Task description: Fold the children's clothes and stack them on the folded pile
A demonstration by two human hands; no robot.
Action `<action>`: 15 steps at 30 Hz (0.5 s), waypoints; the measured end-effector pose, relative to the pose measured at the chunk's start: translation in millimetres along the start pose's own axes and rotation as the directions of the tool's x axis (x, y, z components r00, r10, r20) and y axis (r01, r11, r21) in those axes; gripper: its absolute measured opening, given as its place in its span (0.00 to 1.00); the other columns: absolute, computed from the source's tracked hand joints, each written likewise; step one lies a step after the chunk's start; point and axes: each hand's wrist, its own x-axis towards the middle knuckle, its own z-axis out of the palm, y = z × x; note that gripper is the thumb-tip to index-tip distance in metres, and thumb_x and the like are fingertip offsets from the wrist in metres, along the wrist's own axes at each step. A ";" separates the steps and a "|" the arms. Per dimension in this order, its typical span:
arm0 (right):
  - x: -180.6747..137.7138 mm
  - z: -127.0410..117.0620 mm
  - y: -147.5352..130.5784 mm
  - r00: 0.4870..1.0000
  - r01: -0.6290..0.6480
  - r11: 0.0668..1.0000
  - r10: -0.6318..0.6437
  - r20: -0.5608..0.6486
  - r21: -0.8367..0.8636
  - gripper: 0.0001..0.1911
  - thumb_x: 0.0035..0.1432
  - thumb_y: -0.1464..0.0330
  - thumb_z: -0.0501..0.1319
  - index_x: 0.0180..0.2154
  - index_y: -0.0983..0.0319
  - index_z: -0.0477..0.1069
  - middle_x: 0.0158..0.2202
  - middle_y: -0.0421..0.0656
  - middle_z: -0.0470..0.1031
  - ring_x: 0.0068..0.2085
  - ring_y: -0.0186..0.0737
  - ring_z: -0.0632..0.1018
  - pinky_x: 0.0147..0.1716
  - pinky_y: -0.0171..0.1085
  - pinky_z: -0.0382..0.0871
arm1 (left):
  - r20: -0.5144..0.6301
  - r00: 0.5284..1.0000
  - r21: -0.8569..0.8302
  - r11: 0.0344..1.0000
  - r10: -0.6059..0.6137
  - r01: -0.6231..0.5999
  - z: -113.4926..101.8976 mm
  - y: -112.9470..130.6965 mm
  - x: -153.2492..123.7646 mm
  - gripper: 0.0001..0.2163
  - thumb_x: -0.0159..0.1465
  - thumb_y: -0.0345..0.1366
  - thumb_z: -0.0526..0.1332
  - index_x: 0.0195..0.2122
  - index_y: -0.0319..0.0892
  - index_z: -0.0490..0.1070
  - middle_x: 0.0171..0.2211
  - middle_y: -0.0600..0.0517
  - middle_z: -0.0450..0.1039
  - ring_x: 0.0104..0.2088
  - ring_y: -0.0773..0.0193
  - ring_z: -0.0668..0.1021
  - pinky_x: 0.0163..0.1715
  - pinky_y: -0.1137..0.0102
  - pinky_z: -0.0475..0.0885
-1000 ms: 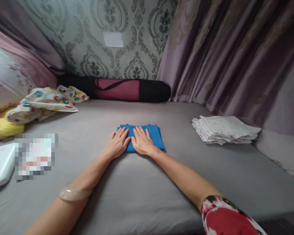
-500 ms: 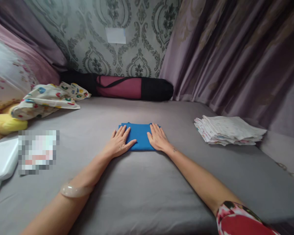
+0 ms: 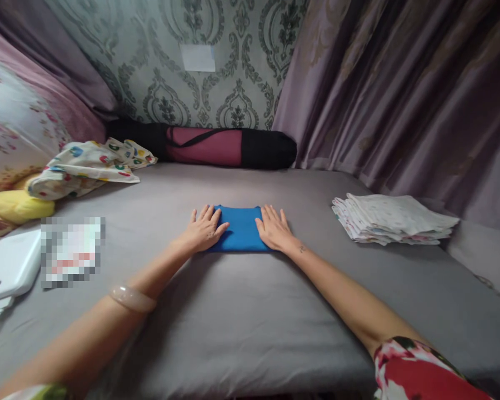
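A blue folded cloth point(image 3: 239, 229) lies flat on the grey bed sheet point(image 3: 250, 311), straight in front of me. My left hand point(image 3: 205, 228) rests palm down on its left side, fingers stretched forward and thumb pointing inward. On its right side my right hand point(image 3: 275, 226) lies flat too, with the fingers spread. Neither hand grips the cloth. The cloth's side edges are partly hidden under my hands, and its middle shows between them.
A stack of folded white printed cloths point(image 3: 394, 219) sits at the right. Along the wall lies a black and maroon long bag point(image 3: 206, 147). To the left are a crumpled patterned cloth point(image 3: 91, 164), a yellow plush item point(image 3: 20, 205), a white device with a cable point(image 3: 14, 264) and a blurred-out packet point(image 3: 73, 250).
My right hand has slid slightly to the right on the blue cloth, and its fingers are more spread. The camera view has shifted a little.
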 end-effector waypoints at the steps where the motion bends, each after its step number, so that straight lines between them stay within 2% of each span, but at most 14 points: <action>1: -0.2 -0.6 -7.6 0.999 0.011 1.000 -0.011 -0.045 -0.010 0.33 0.67 0.60 0.38 0.65 0.74 0.50 0.68 0.53 0.47 0.68 0.48 0.48 0.65 0.51 0.33 | -0.041 0.999 0.037 0.999 0.012 -0.011 -2.6 7.4 -0.6 0.30 0.69 0.47 0.40 0.66 0.32 0.52 0.67 0.38 0.48 0.68 0.47 0.50 0.63 0.47 0.46; 3: -1.6 0.7 -24.0 0.989 0.047 0.999 -0.050 -0.137 -0.025 0.31 0.67 0.63 0.40 0.65 0.74 0.50 0.68 0.54 0.47 0.68 0.47 0.47 0.65 0.51 0.32 | -0.115 0.990 0.101 0.992 0.082 -0.070 -3.1 23.2 -2.9 0.28 0.70 0.42 0.38 0.65 0.29 0.52 0.67 0.38 0.49 0.68 0.50 0.50 0.64 0.50 0.45; 5: -4.1 5.7 -37.7 0.982 0.084 0.996 -0.087 -0.166 -0.029 0.30 0.66 0.65 0.42 0.65 0.74 0.51 0.68 0.53 0.47 0.68 0.47 0.47 0.65 0.49 0.33 | -0.119 0.981 0.136 0.981 0.155 -0.138 3.5 35.5 -5.7 0.27 0.70 0.39 0.38 0.65 0.28 0.52 0.67 0.38 0.49 0.68 0.51 0.50 0.65 0.52 0.44; 10: -8.6 19.8 -47.0 0.993 0.061 0.998 -0.060 -0.104 0.014 0.30 0.64 0.67 0.45 0.64 0.75 0.53 0.67 0.55 0.50 0.68 0.48 0.50 0.65 0.47 0.39 | -0.082 0.987 0.119 0.985 0.136 -0.126 25.6 40.3 -10.3 0.27 0.69 0.38 0.39 0.65 0.29 0.53 0.67 0.39 0.50 0.67 0.52 0.51 0.65 0.53 0.46; 15: -5.4 19.5 -42.6 0.999 0.043 0.998 -0.042 -0.032 0.048 0.29 0.64 0.68 0.45 0.64 0.75 0.53 0.68 0.54 0.50 0.68 0.49 0.49 0.65 0.47 0.38 | -0.045 0.990 0.079 0.988 0.135 -0.131 24.1 37.9 -9.0 0.27 0.69 0.39 0.39 0.65 0.29 0.54 0.66 0.38 0.51 0.67 0.51 0.52 0.64 0.51 0.46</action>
